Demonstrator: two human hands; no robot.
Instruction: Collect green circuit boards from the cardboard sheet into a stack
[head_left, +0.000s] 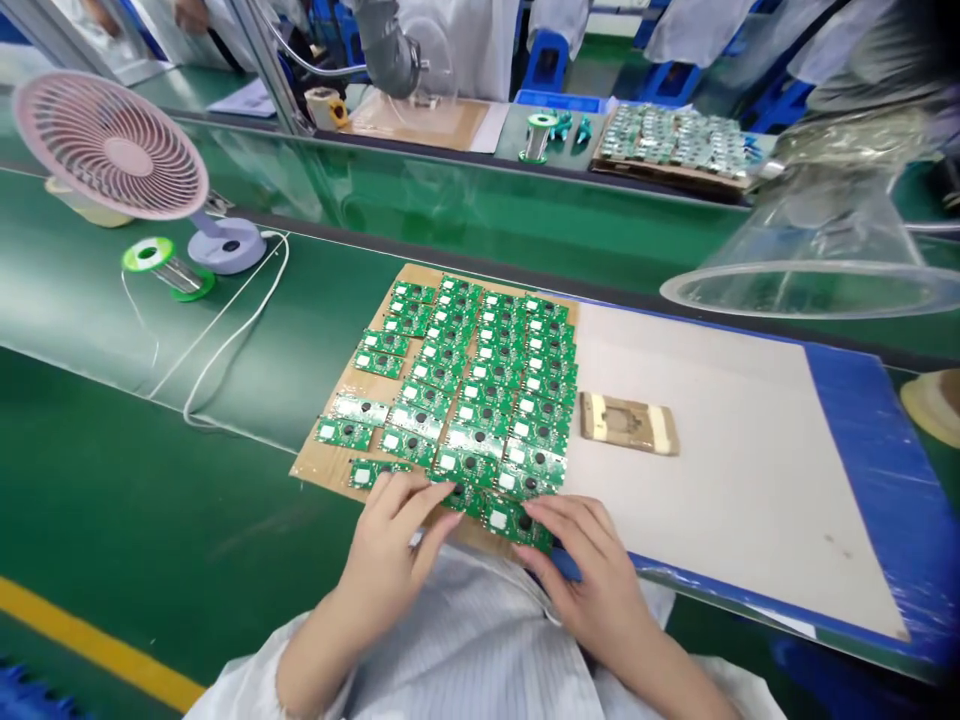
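Observation:
Rows of green circuit boards (484,375), each with a white square and a black round spot, lie on a brown cardboard sheet (330,462). My right hand (589,555) pinches the right end of a circuit board (498,519) at the near edge of the sheet, thumb below and fingers above. Just left of it, my left hand (394,540) has its thumb and fingertips closed at a neighbouring circuit board (469,497), partly covering it. Another circuit board (363,474) lies beyond my left knuckles.
A small wooden block with pale tape strips (628,424) rests on a white board (742,440) over blue sheeting (862,420). To the left are a pink fan (120,150), its cable and a solder wire spool (169,268). A clear fume hood (814,250) hangs at right. Co-workers stand across.

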